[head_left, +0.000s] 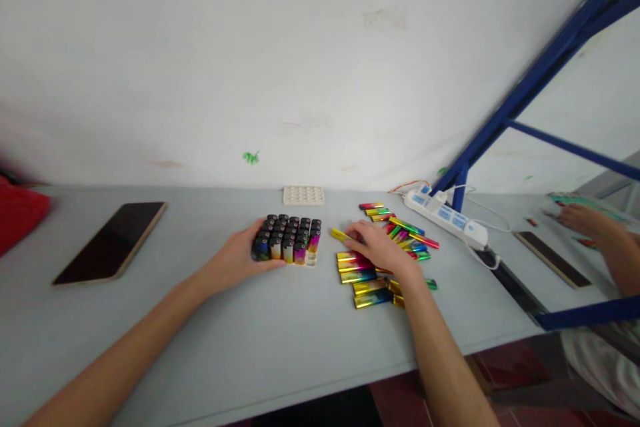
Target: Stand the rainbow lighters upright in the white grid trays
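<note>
Several black-topped lighters (285, 238) stand upright in rows in a white slotted tray (311, 263), whose front right slots show bare. Along the tray's left side, my left hand (245, 253) is closed around the block of lighters, thumb at the front edge. To the right, my right hand (375, 243) pinches a yellow shiny lighter (340, 235) that points left toward the tray. Beneath and beside that hand lies a loose pile of shiny, many-coloured lighters (371, 285); part of the pile is hidden by my hand and forearm.
A second white slotted tray (303, 195) lies by the wall. On the left are a dark flat tablet-like slab (113, 243) and a red cloth-like thing (20, 213). A white power strip (445, 217) and blue metal frame (520, 103) stand right; beyond, another person's hand (580, 217) works.
</note>
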`<act>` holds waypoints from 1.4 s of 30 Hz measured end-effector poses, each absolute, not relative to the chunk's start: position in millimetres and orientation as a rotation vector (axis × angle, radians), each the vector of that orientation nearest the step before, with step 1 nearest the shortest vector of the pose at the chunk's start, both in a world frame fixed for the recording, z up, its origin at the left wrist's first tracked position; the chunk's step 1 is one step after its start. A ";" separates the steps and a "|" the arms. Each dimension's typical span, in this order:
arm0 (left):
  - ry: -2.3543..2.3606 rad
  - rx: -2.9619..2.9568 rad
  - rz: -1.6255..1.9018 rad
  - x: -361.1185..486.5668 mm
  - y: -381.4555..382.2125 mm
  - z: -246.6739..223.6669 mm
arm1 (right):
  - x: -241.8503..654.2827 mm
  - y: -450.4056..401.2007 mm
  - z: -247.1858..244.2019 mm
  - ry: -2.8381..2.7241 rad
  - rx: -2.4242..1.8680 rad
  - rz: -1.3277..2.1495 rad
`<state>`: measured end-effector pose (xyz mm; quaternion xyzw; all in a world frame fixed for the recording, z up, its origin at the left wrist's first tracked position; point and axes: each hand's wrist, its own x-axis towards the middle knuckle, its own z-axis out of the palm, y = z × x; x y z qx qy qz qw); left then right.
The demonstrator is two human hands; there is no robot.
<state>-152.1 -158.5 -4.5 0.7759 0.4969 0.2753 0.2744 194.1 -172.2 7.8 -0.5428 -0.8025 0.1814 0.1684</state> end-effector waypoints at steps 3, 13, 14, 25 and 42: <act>1.359 2.079 0.752 -151.6 -158.5 -4.0 | 187.1 -172.3 7.0 -2.149 -1.471 0.452; 1.386 2.040 0.750 -149.7 -159.7 0.5 | 148.0 -169.7 6.8 -1.508 -1.234 0.864; 1.390 2.046 0.741 -149.9 -159.6 0.3 | 145.5 -169.2 5.7 -1.444 -1.196 0.943; 1.429 2.106 0.690 -153.5 -157.1 -5.7 | 130.9 -177.1 14.8 -1.153 -0.882 1.386; 1.505 2.045 0.684 -152.3 -159.8 -6.3 | 125.1 -179.6 2.8 -1.513 -1.397 0.772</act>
